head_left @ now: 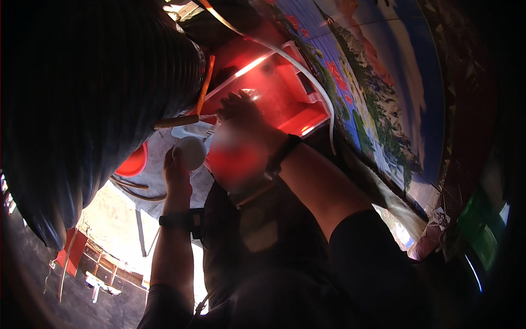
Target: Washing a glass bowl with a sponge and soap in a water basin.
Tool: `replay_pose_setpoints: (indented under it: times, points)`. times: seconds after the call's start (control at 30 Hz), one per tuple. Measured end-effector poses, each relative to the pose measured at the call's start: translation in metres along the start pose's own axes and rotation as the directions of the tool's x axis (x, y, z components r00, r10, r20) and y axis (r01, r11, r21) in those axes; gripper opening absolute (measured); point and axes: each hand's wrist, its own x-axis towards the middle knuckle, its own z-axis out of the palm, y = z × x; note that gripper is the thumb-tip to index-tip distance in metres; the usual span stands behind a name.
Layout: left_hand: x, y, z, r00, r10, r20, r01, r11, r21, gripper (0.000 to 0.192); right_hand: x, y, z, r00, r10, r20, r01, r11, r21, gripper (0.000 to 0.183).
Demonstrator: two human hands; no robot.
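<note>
My left hand [177, 172] holds a round white object [189, 153], perhaps a cup or bowl, low in front of me; its far fingers are hidden behind it. My right hand [242, 110] reaches over the near edge of a red plastic crate [283, 96]. Its fingers are bent, and shade hides whether anything lies between them. Below the right hand, a blurred red and grey round patch covers part of the view. A wooden stick [176, 122] and an orange strip [206, 85] meet just left of that hand.
A big dark ribbed object [123, 74] fills the upper left. A white hose [304, 70] curves over the crate. At the right stands a panel with a painted landscape [370, 82]. A red basin [133, 160] sits on the floor beyond my left hand, near curved sticks [139, 191].
</note>
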Motion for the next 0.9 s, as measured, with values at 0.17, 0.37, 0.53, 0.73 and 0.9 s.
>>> replay_pose_setpoints:
  times: [0.17,0.37,0.53,0.73,0.9]
  points:
    - [-0.001,0.004,-0.001,1.000,-0.022,0.011,0.022,1.000,0.004,0.045,0.016,-0.003,-0.012,0.998,-0.042,0.051,0.044,0.998,-0.036,0.020]
    - [0.007,-0.006,-0.002,1.000,-0.020,0.002,0.020,1.000,0.012,0.042,0.024,0.000,-0.014,0.990,0.037,0.136,-0.034,0.999,-0.023,0.019]
    - [0.009,-0.013,-0.005,0.999,0.001,0.036,-0.001,1.000,0.001,0.042,-0.004,0.016,-0.002,0.979,0.195,-0.055,-0.192,0.979,0.063,0.029]
    - [-0.007,-0.002,0.014,0.999,-0.023,0.022,0.021,0.996,0.091,0.045,-0.044,0.042,-0.002,0.889,0.450,-0.084,-0.397,0.849,0.348,0.035]
    - [-0.010,-0.003,0.015,0.998,-0.036,0.042,0.033,0.996,0.082,0.047,-0.048,0.038,-0.002,0.960,0.237,-0.152,-0.188,0.941,0.281,0.035]
